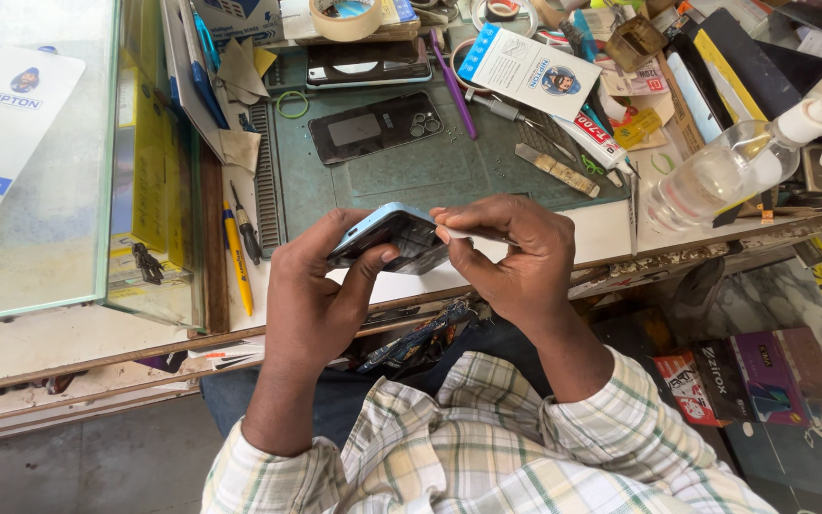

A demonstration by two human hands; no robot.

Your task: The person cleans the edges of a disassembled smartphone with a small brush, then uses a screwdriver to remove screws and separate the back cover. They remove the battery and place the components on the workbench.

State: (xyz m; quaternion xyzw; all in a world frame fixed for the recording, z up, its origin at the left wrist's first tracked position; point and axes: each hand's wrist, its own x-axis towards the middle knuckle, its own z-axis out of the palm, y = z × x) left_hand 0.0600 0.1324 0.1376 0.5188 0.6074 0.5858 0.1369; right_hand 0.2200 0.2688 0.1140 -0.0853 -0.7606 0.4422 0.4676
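My left hand (pixel 311 290) grips a light blue smartphone (pixel 387 238) by its edge, tilted above the front of the workbench. My right hand (pixel 516 252) pinches a thin white pry tool (pixel 473 233) against the phone's right side. Beyond the hands, a dark phone back panel (pixel 375 126) lies on the green work mat (pixel 430 171). A second dark phone (pixel 368 63) lies farther back on the mat.
A clear squeeze bottle (pixel 734 167) lies on the right. A purple tool (pixel 455 86), a glue tube (pixel 596 141), a tape roll (pixel 346 17) and boxes crowd the back. A yellow pen (pixel 237 257) lies left of the mat, next to a glass case (pixel 40 162).
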